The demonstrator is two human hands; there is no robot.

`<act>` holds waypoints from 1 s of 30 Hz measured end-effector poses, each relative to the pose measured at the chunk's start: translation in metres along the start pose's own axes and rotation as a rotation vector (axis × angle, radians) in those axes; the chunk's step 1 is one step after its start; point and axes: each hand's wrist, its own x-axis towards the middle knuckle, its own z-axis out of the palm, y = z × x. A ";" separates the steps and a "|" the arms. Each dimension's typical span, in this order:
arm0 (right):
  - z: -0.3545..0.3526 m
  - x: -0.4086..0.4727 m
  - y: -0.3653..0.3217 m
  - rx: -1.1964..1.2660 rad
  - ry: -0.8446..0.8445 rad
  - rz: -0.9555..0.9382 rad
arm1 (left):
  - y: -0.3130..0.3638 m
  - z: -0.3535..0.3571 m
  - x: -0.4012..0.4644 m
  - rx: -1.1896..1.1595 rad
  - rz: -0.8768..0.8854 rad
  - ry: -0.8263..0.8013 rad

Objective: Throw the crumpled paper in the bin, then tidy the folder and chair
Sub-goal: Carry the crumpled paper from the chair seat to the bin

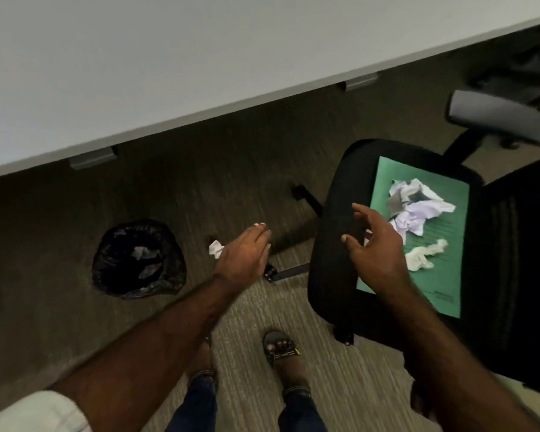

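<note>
Both hands spread open and empty, the left hand (247,255) hangs right of the bin (138,260) while the right hand (376,249) hovers over the chair (334,244), where crumpled paper (415,210) lies on the folder (443,275).

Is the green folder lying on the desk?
No, the green folder lies flat on the seat of the black chair, with crumpled paper on top of it, not on the white desk.

Office, white desk (200,51), swivel chair (334,244), carpet (200,188)
</note>
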 end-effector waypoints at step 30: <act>-0.096 0.012 0.168 -0.452 -0.171 0.174 | 0.214 0.100 0.138 0.148 0.249 -0.363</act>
